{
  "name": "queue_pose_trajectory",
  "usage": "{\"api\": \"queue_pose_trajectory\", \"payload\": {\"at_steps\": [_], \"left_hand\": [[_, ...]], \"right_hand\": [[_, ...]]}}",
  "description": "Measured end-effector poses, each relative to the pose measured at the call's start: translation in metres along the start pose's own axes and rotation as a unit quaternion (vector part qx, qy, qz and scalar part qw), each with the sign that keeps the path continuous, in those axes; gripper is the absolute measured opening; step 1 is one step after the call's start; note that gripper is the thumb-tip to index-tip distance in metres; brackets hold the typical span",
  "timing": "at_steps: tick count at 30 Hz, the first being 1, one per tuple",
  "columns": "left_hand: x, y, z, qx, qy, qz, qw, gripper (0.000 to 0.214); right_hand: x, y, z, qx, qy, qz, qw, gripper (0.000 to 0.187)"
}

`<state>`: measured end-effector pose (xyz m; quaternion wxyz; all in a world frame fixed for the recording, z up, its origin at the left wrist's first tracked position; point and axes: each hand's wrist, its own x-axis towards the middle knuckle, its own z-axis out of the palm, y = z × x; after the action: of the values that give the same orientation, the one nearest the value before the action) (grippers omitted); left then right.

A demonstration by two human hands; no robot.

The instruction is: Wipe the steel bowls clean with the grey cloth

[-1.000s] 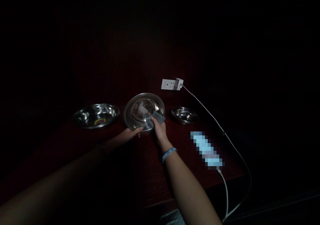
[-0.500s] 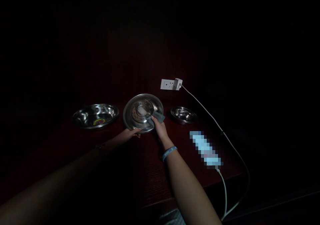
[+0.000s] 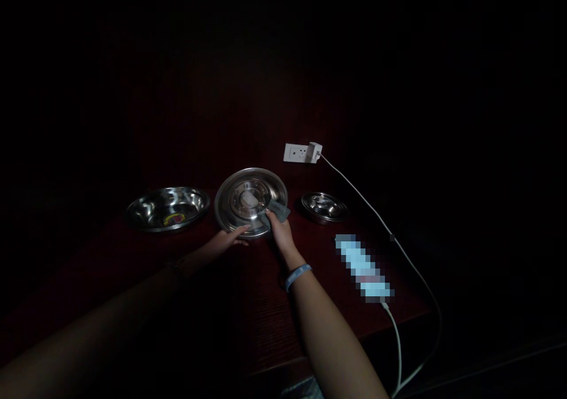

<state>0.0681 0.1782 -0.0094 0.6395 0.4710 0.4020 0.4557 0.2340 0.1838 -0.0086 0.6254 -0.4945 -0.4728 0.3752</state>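
1. Frankly, darkness swallows most of my feed: the table (image 3: 270, 322) fades into black on the left, and a pale patterned thing (image 3: 305, 388) below its front edge shows too little for me to name.
2. I can't read the phone (image 3: 363, 266); its screen is pixelated. Its cable (image 3: 374, 207) drops partly out of frame at the bottom; the upper end meets a charger (image 3: 315, 151) in the socket (image 3: 296, 152).
3. From the lower left, the left forearm (image 3: 101, 322) stretches forward and inward. I see the left hand (image 3: 227, 239) clamped on the near rim of the dish (image 3: 239, 210), thumb over it.
4. The right forearm (image 3: 328, 322), wearing a wristband (image 3: 298, 276), slants up from the bottom edge. Its right hand (image 3: 280, 231) grips a cloth (image 3: 279, 211) against the dish's near-right part, thumb on top, other fingers mostly hidden.
5. That dish sits between the bowl (image 3: 153, 210) and the small bowl (image 3: 325, 209), tilted, its face turned toward me. Being round, it gives me no long axis.
6. At its centre I make out a whitish patch (image 3: 249, 199), label or glare, I can't tell.
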Motion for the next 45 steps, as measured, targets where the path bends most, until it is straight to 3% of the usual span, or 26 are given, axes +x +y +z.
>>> {"api": "queue_pose_trajectory", "payload": {"at_steps": [14,19,25,36,45], "left_hand": [[0.002,0.001,0.000,-0.047,0.011,-0.003,0.999,0.022],[0.003,0.000,-0.003,-0.020,0.002,0.016,1.000,0.008],[0.005,-0.001,-0.013,0.065,0.026,-0.011,0.998,0.016],[0.007,0.000,-0.020,0.095,0.032,0.009,0.995,0.023],[-0.006,0.012,-0.004,0.062,0.063,0.023,0.996,0.025]], "right_hand": [[-0.006,-0.005,0.005,0.009,-0.001,0.041,0.999,0.036],[-0.005,-0.005,0.005,-0.001,0.005,0.040,0.999,0.034],[-0.006,-0.012,0.001,-0.038,0.017,0.050,0.998,0.029],[-0.010,-0.018,0.004,-0.057,0.031,0.041,0.997,0.026],[-0.007,-0.009,0.009,0.038,0.056,0.063,0.996,0.032]]}}
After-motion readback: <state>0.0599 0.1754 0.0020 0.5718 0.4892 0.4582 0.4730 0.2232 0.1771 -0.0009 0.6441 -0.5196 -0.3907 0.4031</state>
